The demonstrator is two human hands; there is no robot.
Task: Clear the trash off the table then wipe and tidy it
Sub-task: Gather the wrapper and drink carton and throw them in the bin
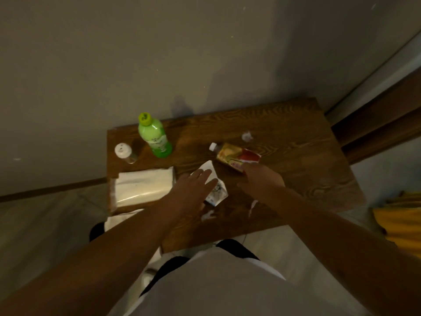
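Observation:
A small dark wooden table (296, 156) stands against the wall. On it lie a flattened white carton (216, 190) in the middle and a yellow-and-red juice carton (234, 155) with a white cap on its side. My left hand (193, 185) hovers over the white carton with fingers spread, holding nothing. My right hand (259, 179) reaches toward the juice carton, its fingertips at the carton's near edge; a grip is not visible. A crumpled paper scrap (247, 136) lies further back. White spill marks (209, 215) streak the near edge.
A green bottle (155, 137) stands at the back left beside a small white-lidded jar (124, 152). A white tissue pack (143, 185) lies on the left edge. Yellow cloth (401, 220) lies to the right, and a wooden door frame (376, 124) borders the table's right.

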